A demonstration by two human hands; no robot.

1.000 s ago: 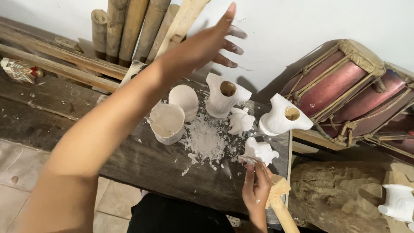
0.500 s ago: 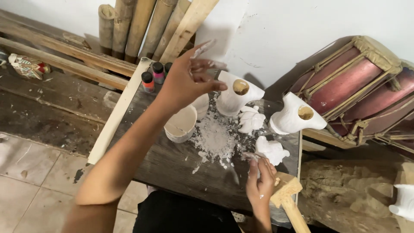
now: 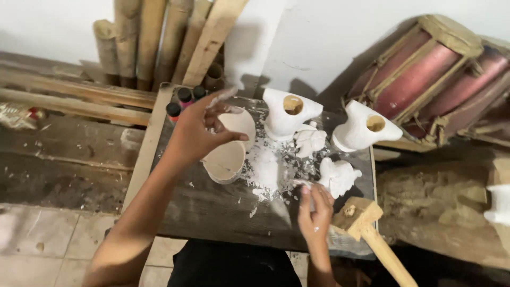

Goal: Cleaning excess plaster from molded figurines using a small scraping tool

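Two hands are seen at work over a dark wooden counter (image 3: 212, 207) dusted with white plaster. Nearest the camera, the right hand (image 3: 314, 208) is held low at the counter's front edge, its fingers (image 3: 319, 195) pinched on a small object, too small to identify, just beside a wooden mallet (image 3: 366, 226) and a small white plaster figure (image 3: 337, 176). A trimming or cleaning step on cast pieces is judged to be in hand; the next move would call for a light, steady touch, since the casts look brittle. Between the hands, a heap of white plaster crumbs (image 3: 265, 172) is spread. Farther out, the left hand (image 3: 199, 130) is reached forward on a long, nearly straight arm, wrist bent down, with its fingers loosely curled over the rim of a white cup (image 3: 226, 162); whether the cup is truly gripped cannot be told. Beyond it, small paint bottles (image 3: 183, 101), two white hollow plaster moulds (image 3: 289, 111) and bamboo poles (image 3: 138, 42) against the wall are seen.
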